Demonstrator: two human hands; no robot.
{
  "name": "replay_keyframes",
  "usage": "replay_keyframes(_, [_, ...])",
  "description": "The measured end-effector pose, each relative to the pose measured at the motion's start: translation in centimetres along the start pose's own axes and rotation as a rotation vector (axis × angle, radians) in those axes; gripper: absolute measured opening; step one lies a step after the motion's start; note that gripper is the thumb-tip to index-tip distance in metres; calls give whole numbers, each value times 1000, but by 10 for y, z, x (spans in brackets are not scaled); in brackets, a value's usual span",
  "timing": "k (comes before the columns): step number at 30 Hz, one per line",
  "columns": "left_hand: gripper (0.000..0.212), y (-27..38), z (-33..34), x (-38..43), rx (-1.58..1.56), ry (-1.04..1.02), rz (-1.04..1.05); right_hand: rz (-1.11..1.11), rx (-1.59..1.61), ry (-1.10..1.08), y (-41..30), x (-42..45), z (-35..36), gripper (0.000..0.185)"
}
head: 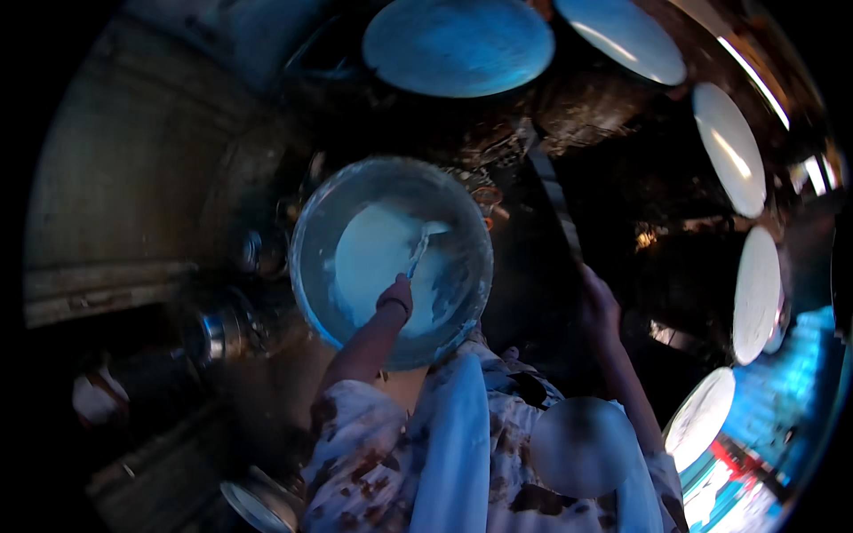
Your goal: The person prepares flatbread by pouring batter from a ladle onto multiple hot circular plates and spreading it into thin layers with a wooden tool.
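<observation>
A wide round basin (393, 162) stands before me with pale, milky liquid (370, 266) in it. My left hand (396, 296) reaches over the basin and grips the handle of a ladle (418, 254). The ladle's bowl lies at the liquid, and white streaks coat its handle. Off to the right, my right hand (600, 306) is closed around one end of a long flat bar (554, 190). The bar's far end points up toward a dark, cluttered surface, where shadow hides what it touches.
Several large pale discs (460, 46) curve around the far and right sides. A small orange glow (645, 237) shows among the dark shapes at right. Shiny metal vessels (216, 336) stand left of the basin. Another round vessel (256, 506) is at lower left.
</observation>
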State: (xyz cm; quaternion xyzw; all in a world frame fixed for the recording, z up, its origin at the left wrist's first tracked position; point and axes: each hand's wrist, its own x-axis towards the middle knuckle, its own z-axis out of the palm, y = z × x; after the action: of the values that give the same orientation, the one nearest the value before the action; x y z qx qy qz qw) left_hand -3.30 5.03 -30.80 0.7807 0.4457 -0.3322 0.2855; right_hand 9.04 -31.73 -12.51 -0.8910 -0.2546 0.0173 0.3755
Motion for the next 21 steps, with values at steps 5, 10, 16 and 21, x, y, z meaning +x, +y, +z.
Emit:
replay_keyframes(5, [41,-82,2,-34,-413,-89,-512,-146,-583,-737,-47,95,90,26])
replay_keyframes(10, [30,-131,73,-81,-721,-511,-615,-264,-620,-1059,-74,94,123,17])
replay_keyframes(16, [20,-87,109,-84,-1163,-964,-406,-95,-495,-1241,-84,71,102,17])
replay_keyframes(21, [17,-55,110,-77,-1733,-1198,-147,-110,-423,-1129,-45,40,85,17])
